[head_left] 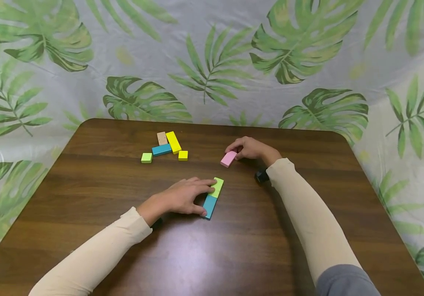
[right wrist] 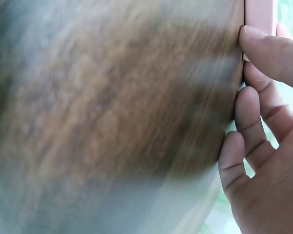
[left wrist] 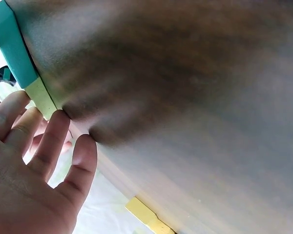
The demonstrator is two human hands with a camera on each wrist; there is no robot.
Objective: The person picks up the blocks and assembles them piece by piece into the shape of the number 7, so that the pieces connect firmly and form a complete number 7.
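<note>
On the brown table, a light green block [head_left: 217,187] and a blue block [head_left: 209,206] lie end to end in a slanted line. Fingers of my left hand [head_left: 184,197] rest at the green one, and the thumb touches the blue one near its lower end. In the left wrist view the fingers of the left hand [left wrist: 44,161] are spread and mostly straight beside the green block [left wrist: 40,99]. Farther back, my right hand [head_left: 250,148] pinches a pink block [head_left: 228,159] between thumb and fingers. The right wrist view shows its thumb against the pink block [right wrist: 260,17].
At the back left lies a loose group: a long yellow block [head_left: 173,142], a small yellow block [head_left: 183,156], a blue block [head_left: 161,149], a tan block [head_left: 162,138] and a small green block [head_left: 147,158]. A leaf-patterned sheet [head_left: 212,61] hangs behind the table [head_left: 249,246].
</note>
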